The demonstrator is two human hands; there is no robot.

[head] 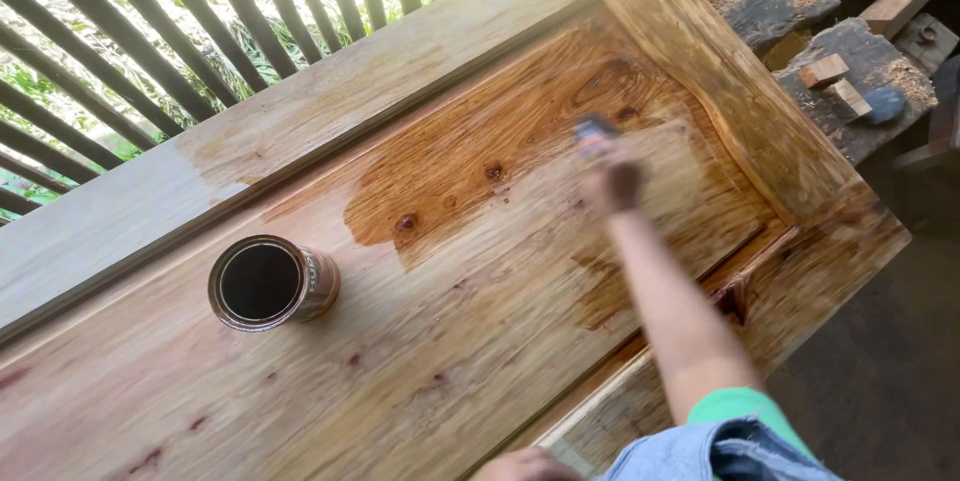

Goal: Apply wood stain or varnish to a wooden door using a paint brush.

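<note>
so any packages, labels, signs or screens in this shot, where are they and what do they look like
Open tin can: stands upright on the wooden door panel, left of middle; round, lid off, dark liquid inside, brown-stained wall.
Label on the can: a pale strip on its right side, smeared with stain, too small to make out.
No signs or screens in view.

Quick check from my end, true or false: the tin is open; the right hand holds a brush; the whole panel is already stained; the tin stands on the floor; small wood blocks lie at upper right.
1. The tin is open. True.
2. The right hand holds a brush. True, though blurred.
3. The whole panel is stained. False: only part is dark and wet; the lower left is pale.
4. The tin stands on the floor. False: it stands on the panel.
5. Small wood blocks lie at upper right. True.
</note>
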